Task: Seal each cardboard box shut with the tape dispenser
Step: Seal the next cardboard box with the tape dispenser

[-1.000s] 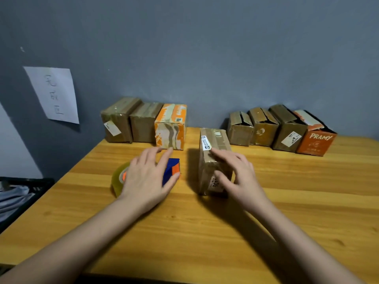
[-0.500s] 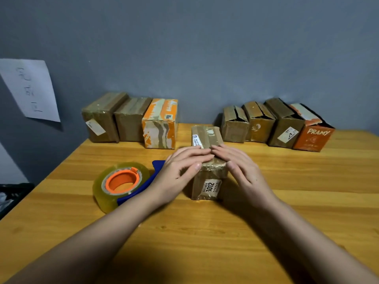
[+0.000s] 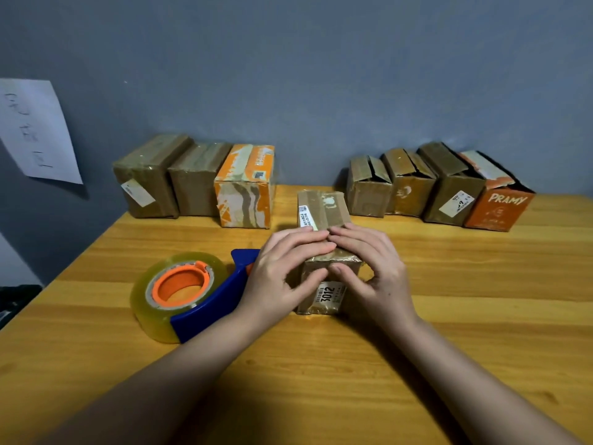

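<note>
A small brown cardboard box [image 3: 322, 208] with a "3012" label lies lengthwise in the middle of the wooden table [image 3: 321, 364]. My left hand [image 3: 282, 271] and my right hand [image 3: 372, 271] both press on its near end, fingers laid over the top and thumbs on the front face. The tape dispenser [image 3: 186, 293], blue with an orange core and a clear tape roll, lies flat on the table just left of my left hand, untouched.
Three boxes [image 3: 195, 179] with shiny taped tops stand at the back left against the wall. Several boxes [image 3: 436, 184] with raised flaps stand at the back right, the last one orange. A paper sheet [image 3: 35, 130] hangs on the wall at left.
My left hand left the tape dispenser and moved right onto the box. Both hands now press its near end together. The view shifted slightly left.
</note>
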